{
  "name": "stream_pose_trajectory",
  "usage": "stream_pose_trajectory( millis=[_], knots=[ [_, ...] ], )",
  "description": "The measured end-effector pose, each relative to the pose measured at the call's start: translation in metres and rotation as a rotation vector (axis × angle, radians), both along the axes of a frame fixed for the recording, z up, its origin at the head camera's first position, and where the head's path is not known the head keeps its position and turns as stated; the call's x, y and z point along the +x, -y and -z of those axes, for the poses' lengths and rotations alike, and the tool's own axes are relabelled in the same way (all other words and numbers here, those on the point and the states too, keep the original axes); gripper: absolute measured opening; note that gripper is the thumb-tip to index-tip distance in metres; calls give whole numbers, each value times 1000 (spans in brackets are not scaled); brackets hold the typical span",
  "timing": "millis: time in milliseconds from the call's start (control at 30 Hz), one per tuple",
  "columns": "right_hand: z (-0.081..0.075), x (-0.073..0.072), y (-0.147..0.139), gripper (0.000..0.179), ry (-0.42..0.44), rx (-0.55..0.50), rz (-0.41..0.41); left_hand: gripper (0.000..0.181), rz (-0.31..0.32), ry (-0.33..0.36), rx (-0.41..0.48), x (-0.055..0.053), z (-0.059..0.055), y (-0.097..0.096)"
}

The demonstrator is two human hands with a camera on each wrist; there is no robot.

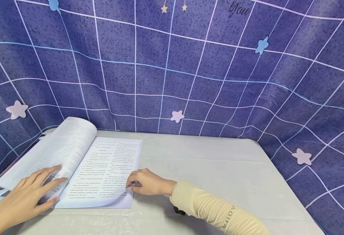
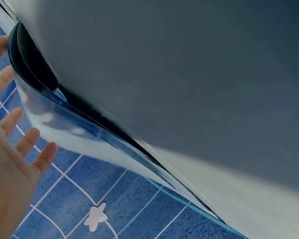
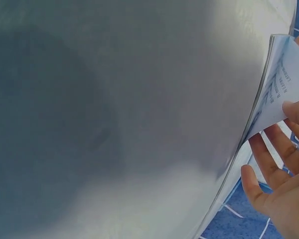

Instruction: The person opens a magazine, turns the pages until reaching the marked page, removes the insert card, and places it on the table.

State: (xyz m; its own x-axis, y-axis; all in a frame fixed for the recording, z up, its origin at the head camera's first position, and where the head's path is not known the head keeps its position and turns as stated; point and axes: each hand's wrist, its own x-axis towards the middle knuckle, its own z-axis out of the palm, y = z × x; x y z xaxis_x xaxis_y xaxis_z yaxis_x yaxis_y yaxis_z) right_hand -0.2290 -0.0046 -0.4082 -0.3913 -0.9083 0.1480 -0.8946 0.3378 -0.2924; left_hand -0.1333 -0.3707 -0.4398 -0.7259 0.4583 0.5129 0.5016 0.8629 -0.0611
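While the left hand (image 1: 27, 195) lies spread over the curved left pages (image 1: 54, 150), the open book (image 1: 74, 163) sits on the left of the desk (image 1: 213, 166); its right page (image 1: 110, 171) (thin, light, probably easily creased) is best taken by the outer side, where the right hand (image 1: 149, 182) pinches it.

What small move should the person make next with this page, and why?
Probably lift the page up and leftward with the right hand: its thumb and fingers pinch the page's curled-up right edge, while the left hand rests by the left-side pages.
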Motion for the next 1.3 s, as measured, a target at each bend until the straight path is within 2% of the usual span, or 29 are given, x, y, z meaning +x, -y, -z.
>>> stream_pose_trajectory(
  millis=[167,433,667,1000,1300],
  knots=[
    [-1,0,1,12,-6,-2,7,53,-29,18,-17,1,2,1],
    [0,0,2,12,15,-23,30,50,-42,50,-16,2,5,1],
    [0,-1,2,11,-4,-72,35,53,-77,99,-28,1,1,-3],
    [-4,0,4,12,-18,-107,73,59,-92,120,-30,1,-6,-9],
    [-9,1,6,13,-17,-165,103,64,-121,168,-24,2,-10,-13]
  ],
)
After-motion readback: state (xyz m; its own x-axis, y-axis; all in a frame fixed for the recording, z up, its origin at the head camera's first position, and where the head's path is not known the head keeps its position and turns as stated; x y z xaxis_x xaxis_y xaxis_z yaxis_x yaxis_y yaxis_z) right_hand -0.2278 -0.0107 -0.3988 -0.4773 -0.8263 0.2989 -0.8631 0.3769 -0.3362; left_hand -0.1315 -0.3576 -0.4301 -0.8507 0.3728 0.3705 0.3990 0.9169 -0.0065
